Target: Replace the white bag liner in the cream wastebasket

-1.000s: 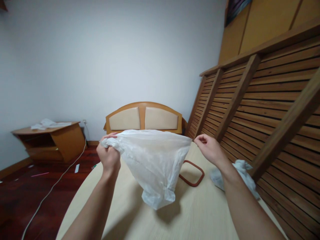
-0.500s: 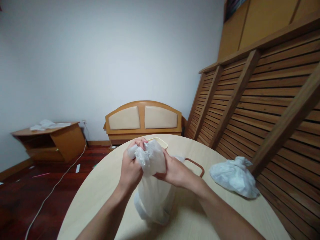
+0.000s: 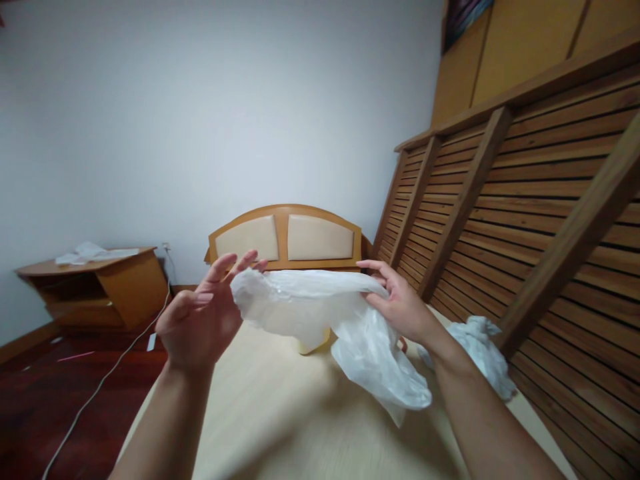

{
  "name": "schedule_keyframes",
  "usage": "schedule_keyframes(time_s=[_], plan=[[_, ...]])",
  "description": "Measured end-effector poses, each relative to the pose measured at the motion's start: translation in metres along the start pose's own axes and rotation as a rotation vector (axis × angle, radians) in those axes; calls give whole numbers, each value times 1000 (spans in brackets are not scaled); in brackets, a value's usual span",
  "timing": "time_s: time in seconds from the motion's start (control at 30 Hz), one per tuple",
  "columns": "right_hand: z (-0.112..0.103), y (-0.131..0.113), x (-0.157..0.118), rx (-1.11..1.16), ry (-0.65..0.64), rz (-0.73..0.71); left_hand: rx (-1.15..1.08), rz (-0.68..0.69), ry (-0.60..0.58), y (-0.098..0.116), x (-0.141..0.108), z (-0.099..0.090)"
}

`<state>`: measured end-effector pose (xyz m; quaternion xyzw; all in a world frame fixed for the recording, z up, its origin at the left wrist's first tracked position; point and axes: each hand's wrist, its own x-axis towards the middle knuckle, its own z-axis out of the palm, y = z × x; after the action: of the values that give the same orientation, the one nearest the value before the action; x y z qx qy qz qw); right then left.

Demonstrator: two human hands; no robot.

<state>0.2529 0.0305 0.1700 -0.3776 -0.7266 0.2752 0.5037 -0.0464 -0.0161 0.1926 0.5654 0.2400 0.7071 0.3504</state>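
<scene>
A thin white plastic bag [image 3: 377, 357] hangs stretched sideways above the round pale table [image 3: 260, 413]. My right hand [image 3: 400, 303] pinches its upper right edge between thumb and fingers. Beside the bag's left end is my left hand [image 3: 207, 320], fingers spread and apart, holding nothing. Part of a yellow item [image 3: 323, 342] shows behind the bag, mostly covered. A bit of a brown handle [image 3: 403, 344] appears below my right hand.
A knotted whitish bag [image 3: 483, 353] sits on the table's right side, partly behind my right forearm. Wooden slats [image 3: 460, 220] lean along the right. Beyond the table stands a headboard [image 3: 283, 237]; a low cabinet [image 3: 133, 293] with papers is at the left.
The bag was bunched between both hands, hanging down over the table; now it is spread out sideways and lifted. My left hand has let go and moved left, while my right hand has moved right.
</scene>
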Motion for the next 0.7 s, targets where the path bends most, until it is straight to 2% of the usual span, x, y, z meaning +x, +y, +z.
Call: schedule_keyframes(time_s=[0.1,0.2,0.27,0.37,0.47,0.53,0.63,0.7], plan=[[4,-1,0,-18,-17,-27,206,81,-175,-1,-6,7],[17,-2,-1,26,-29,-2,490,66,-371,-21,-16,20],[29,-4,-2,115,23,10,548,57,-445,-38,-28,33],[49,-6,-7,289,92,4,521,19,-480,-62,-46,57],[64,-9,-14,407,15,-30,429,2,-406,-77,-53,74],[67,-11,-17,408,-88,-80,371,8,-331,-82,-48,76],[54,-9,-14,290,-200,-142,407,-12,-283,-80,-30,58],[34,1,-7,118,-152,-136,576,28,-235,-73,-17,35]])
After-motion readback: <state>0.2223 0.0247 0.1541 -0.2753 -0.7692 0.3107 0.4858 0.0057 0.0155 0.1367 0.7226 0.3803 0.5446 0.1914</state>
